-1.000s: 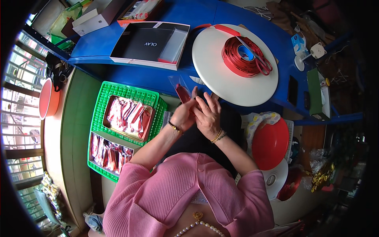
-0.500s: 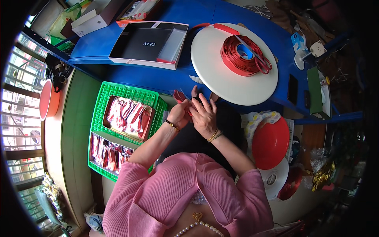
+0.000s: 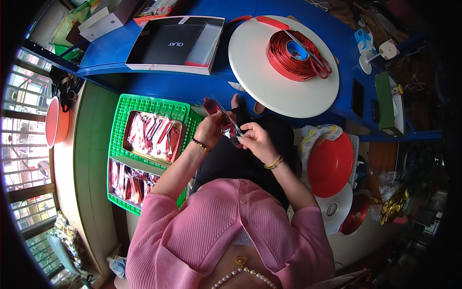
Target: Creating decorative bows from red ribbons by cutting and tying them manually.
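Observation:
A clear plastic packet with dark red ribbon-like material inside (image 3: pixel 228 129) is stretched between my two hands above my lap. My left hand (image 3: pixel 210 131) closes round its left side, and a red end sticks out past the fingers. The lower right edge of the packet is pinched by the fingertips of my right hand (image 3: pixel 259 143). Left of my hands is a green plastic basket (image 3: pixel 153 101). An open tin (image 3: pixel 177 139) in it holds several similar red packets (image 3: pixel 153 135), and a second tray of packets (image 3: pixel 129 182) lies nearer me.
Ahead on the blue table (image 3: pixel 240 13), a white round board (image 3: pixel 248 67) carries a red ribbon roll (image 3: pixel 279 58) and scissors (image 3: pixel 321 67). A flat black-and-white box (image 3: pixel 166 43) lies to its left. On my right are a red basin (image 3: pixel 329 171) and a white reel (image 3: pixel 332 206).
My hands, close together before, are now apart with the packet spread between them. The right hand has moved right and down. The whole view has shifted slightly.

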Tool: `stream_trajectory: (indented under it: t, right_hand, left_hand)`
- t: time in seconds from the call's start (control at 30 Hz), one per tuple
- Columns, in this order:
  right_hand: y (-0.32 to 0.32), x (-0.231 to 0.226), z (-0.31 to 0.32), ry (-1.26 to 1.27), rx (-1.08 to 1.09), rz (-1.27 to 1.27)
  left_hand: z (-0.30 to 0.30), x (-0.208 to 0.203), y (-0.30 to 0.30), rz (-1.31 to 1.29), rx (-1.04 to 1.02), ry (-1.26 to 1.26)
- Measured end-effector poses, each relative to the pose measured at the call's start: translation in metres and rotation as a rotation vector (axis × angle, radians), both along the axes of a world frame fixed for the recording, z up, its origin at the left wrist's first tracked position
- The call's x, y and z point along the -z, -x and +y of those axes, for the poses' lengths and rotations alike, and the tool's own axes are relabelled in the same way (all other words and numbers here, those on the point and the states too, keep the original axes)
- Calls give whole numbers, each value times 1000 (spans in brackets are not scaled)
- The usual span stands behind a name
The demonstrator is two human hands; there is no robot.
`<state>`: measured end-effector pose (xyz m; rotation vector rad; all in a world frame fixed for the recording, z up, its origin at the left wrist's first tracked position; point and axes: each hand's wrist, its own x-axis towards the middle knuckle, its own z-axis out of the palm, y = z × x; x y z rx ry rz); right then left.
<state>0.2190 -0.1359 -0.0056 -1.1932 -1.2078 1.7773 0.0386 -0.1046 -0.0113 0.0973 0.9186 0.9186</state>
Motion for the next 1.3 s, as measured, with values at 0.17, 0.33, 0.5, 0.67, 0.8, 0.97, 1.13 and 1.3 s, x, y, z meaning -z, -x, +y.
stream_trajectory:
  t: [0.17,0.33,0.5,0.67,0.8,0.97,1.13,1.3]
  right_hand:
    - [-31,-8,6,115,-48,44]
    - [-25,-7,-1,261,-73,7]
    - [-7,13,-13,342,-98,222]
    - [0,18,-16,103,-10,155]
    - [-2,33,-17,69,38,131]
    - [-1,50,-22,-6,139,-126]
    - [-11,18,-22,-680,123,-631]
    - [-3,18,-20,-889,-190,-611]
  left_hand:
    - [0,16,0,-10,28,-42]
    - [3,11,-4,39,183,-170]
    - [11,8,-5,20,343,-147]
    - [3,22,-4,-6,358,-200]
    - [-24,16,1,207,526,-134]
    - [-37,35,4,334,465,-204]
    - [-35,42,7,433,460,-209]
    - [-38,42,2,476,490,-273]
